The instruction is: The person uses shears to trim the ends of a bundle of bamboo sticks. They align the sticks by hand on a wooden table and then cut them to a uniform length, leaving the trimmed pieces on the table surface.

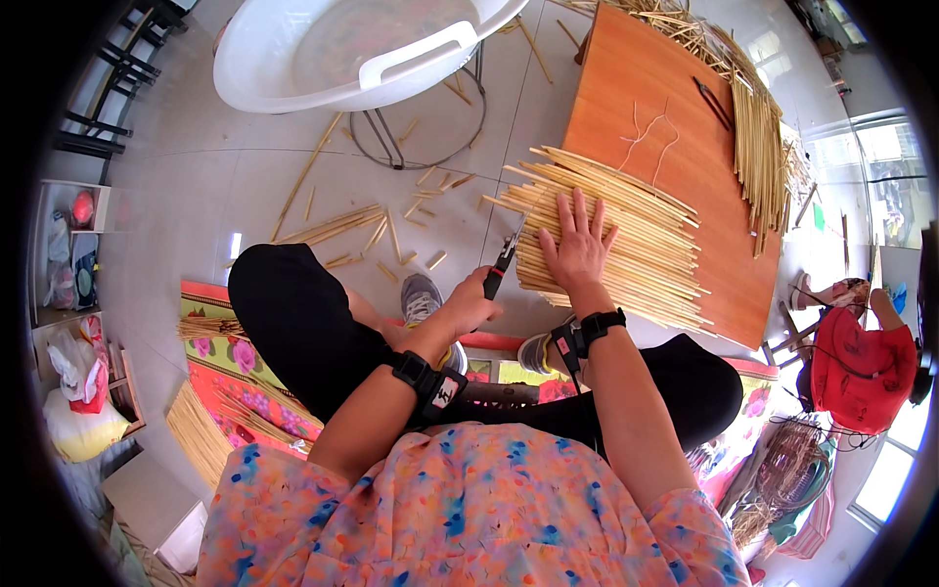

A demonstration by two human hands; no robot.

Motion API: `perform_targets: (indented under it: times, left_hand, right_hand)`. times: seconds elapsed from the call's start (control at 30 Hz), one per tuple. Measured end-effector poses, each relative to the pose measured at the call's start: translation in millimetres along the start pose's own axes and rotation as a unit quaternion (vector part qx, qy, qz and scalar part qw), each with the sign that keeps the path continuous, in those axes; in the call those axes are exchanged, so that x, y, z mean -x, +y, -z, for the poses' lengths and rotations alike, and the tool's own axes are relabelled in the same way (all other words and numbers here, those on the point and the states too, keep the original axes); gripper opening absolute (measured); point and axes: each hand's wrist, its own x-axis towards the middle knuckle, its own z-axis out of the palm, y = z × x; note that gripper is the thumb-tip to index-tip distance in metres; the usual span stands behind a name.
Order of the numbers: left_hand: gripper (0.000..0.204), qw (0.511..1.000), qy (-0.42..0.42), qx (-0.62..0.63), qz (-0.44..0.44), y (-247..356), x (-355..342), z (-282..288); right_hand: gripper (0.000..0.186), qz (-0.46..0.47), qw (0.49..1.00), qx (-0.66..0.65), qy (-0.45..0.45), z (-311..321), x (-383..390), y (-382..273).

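Observation:
A mat of straw-coloured reed stalks (626,235), laid side by side, rests on the orange-brown wooden table (636,88) and juts past its left edge. My right hand (582,240) lies flat on the stalks with its fingers spread. In my left hand (469,305) is a pair of pruning shears (502,266) with black and red handles, gripped in closed fingers. Their metal blades are up against the uneven left ends of the stalks; I cannot tell whether they are around one. Pale string (653,132) trails from the mat's far side over the table.
Black-handled pliers (714,103) and a thick bundle of reeds (758,147) lie on the table's far right. Short cut pieces (391,230) litter the tiled floor below a white basin (333,59) on a wire stand (469,137). Another person in red (861,367) sits at right.

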Motion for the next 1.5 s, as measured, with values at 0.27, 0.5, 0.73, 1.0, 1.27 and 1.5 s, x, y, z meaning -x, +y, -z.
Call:
perform_targets:
  times: [0.27,0.5,0.73,1.0,1.27,1.5]
  left_hand:
    - [0.070,0.996,0.019,-0.083,-0.038,10.1,-7.9,5.0]
    - [0.066,0.996,0.017,-0.085,-0.019,15.2,-8.6,6.3]
    - [0.051,0.988,0.074,-0.123,-0.065,1.7,-12.5,0.0]
    - [0.039,0.992,0.097,-0.074,-0.003,-4.2,-8.6,7.0]
    - [0.059,0.995,0.029,-0.095,-0.014,4.7,8.3,2.4]
    - [0.066,0.986,0.051,-0.151,-0.053,-5.3,-14.1,3.9]
  right_hand:
    - [0.065,-0.007,1.000,0.007,-0.019,3.5,-0.3,-1.6]
    - [0.064,-0.004,1.000,0.005,-0.017,4.4,-0.6,-2.1]
    - [0.064,-0.002,1.000,0.001,-0.016,3.8,0.1,-1.8]
    - [0.063,-0.002,1.000,-0.007,-0.008,5.0,-1.3,-2.4]
    - [0.062,0.014,1.000,-0.005,-0.017,5.6,9.3,2.2]
    - [0.063,0.019,1.000,0.007,-0.016,2.5,13.4,0.2]
